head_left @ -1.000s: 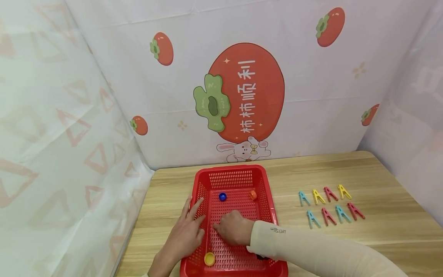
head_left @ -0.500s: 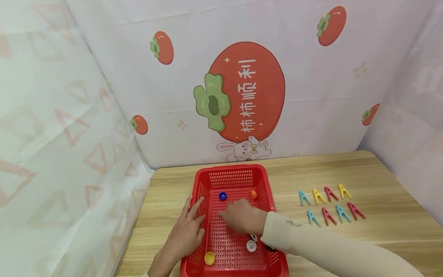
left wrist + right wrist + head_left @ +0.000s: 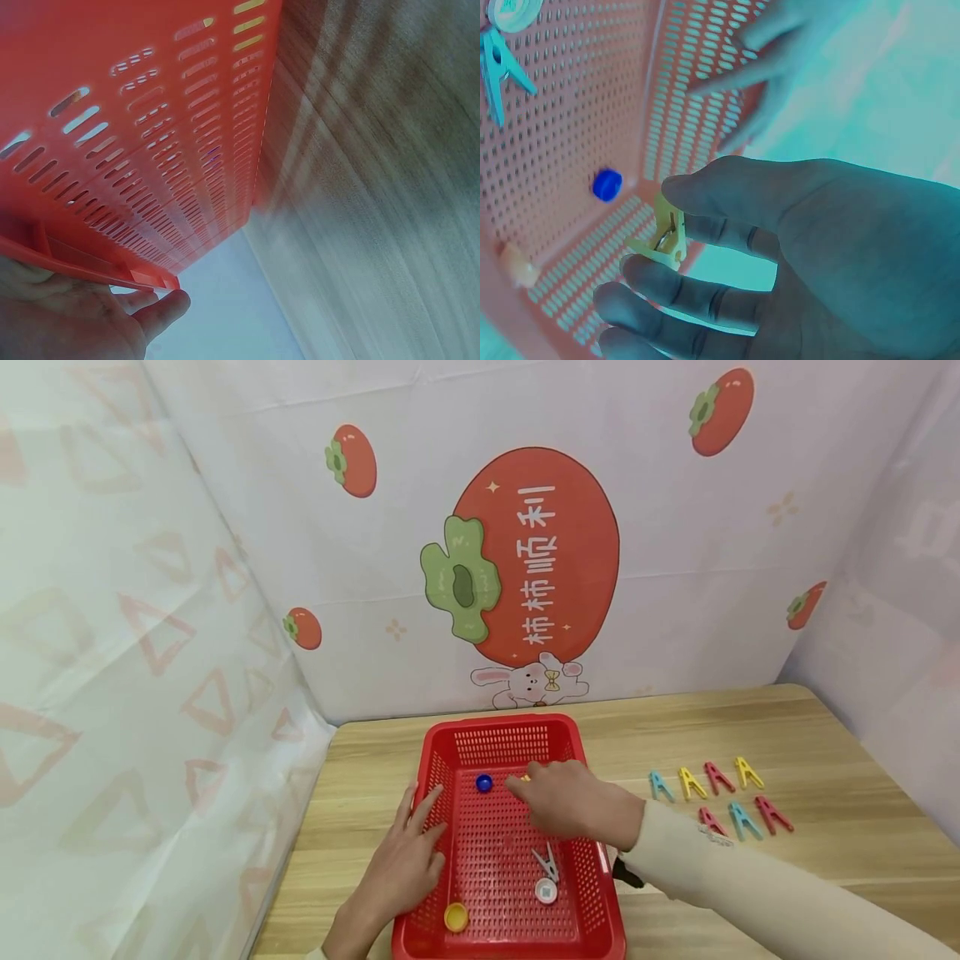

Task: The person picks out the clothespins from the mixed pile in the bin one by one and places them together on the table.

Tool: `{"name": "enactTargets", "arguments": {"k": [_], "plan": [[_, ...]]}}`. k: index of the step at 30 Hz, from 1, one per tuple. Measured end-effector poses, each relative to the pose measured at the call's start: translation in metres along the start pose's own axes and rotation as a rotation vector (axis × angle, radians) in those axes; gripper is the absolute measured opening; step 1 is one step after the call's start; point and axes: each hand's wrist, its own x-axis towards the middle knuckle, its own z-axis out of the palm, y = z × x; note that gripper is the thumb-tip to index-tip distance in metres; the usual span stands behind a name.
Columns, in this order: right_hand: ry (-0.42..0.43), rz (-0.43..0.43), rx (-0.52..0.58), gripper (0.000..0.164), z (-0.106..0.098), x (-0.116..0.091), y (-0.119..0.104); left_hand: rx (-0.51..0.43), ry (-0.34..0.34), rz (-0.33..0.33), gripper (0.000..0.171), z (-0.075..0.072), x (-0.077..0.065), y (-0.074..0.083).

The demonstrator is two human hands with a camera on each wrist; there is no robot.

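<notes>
My right hand [image 3: 558, 797] is over the far right part of the red basket [image 3: 596, 860]. Its thumb and index finger pinch a yellow clothespin [image 3: 666, 234], plain in the right wrist view. My left hand [image 3: 397, 864] rests across the basket's left rim with its fingers straight and spread. In the left wrist view, one finger lies outside the rim and the others pass behind it. On the basket floor lie a blue cap [image 3: 484, 783], a yellow cap [image 3: 456, 917], a white cap [image 3: 546, 891] and a white clothespin [image 3: 549, 862]. An orange cap [image 3: 517, 266] shows in the right wrist view.
Right of the basket, two rows of red, yellow and light blue clothespins [image 3: 717, 778] lie on the wooden table [image 3: 712, 718]. My right sleeve [image 3: 750, 877] overlaps the lower row. A printed cloth [image 3: 382, 552] hangs behind, with another along the left side.
My right hand has moved up and to the right, uncovering the white cap and white clothespin. Its sleeve now hides one light blue clothespin. The left hand has stayed put.
</notes>
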Motion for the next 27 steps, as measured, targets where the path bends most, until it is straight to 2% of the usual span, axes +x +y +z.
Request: {"name": "enactTargets", "arguments": {"k": [6,12,18,27], "plan": [[0.059,-0.006,0.088,0.034,-0.007,-0.018,0.020,-0.012,0.016,0.008,0.035,-0.002,-0.001,0.001],[0.111,-0.019,0.071,0.037,-0.009,-0.033,0.036,0.003,0.010,0.005,0.035,-0.001,-0.001,0.001],[0.147,0.011,0.080,0.029,-0.004,-0.047,0.055,0.004,0.008,-0.001,0.034,-0.002,0.000,0.001],[0.172,0.064,0.115,0.026,0.007,-0.069,0.078,-0.007,0.005,-0.003,0.034,-0.003,0.000,0.002]]}}
